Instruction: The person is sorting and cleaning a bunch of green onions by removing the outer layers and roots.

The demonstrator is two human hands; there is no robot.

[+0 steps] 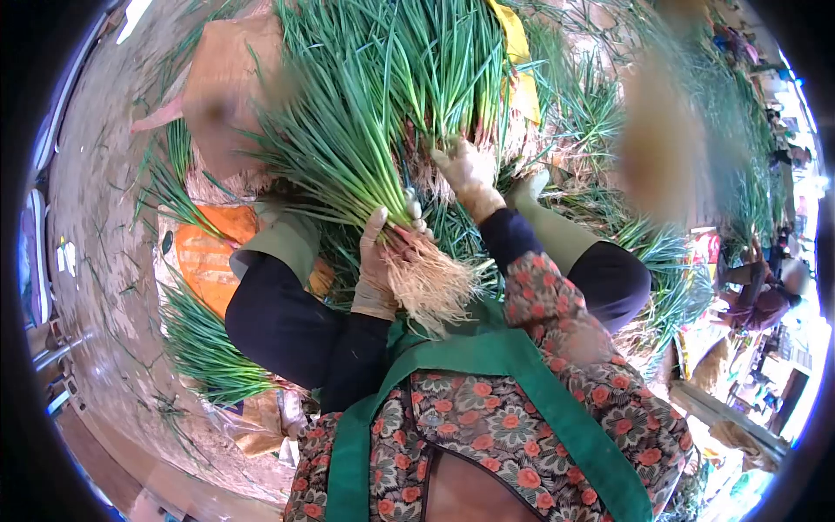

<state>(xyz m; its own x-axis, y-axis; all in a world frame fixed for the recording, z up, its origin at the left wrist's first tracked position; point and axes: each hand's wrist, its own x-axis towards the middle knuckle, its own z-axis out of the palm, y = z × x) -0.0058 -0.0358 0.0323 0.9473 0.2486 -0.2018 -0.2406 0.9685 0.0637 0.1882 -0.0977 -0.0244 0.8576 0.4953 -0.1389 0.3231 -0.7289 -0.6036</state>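
A bunch of green onions (374, 174) is held in my left hand (383, 261), which wears a pale glove. Its fingers wrap round the reddish stems, just above the pale, stringy roots (430, 283) that hang toward my lap. The long green leaves fan up and to the left. My right hand (465, 170), gloved as well, reaches to the front edge of a large heap of green onions (435, 61). Its fingers are bent at the base of the stems; whether they grip any is too small to tell.
A brown sack (230, 96) lies at the upper left, with an orange sack (217, 257) beside my left knee. More green onions (204, 348) lie at the lower left. Loose onions cover the ground at right, where a person (765, 296) sits in the background.
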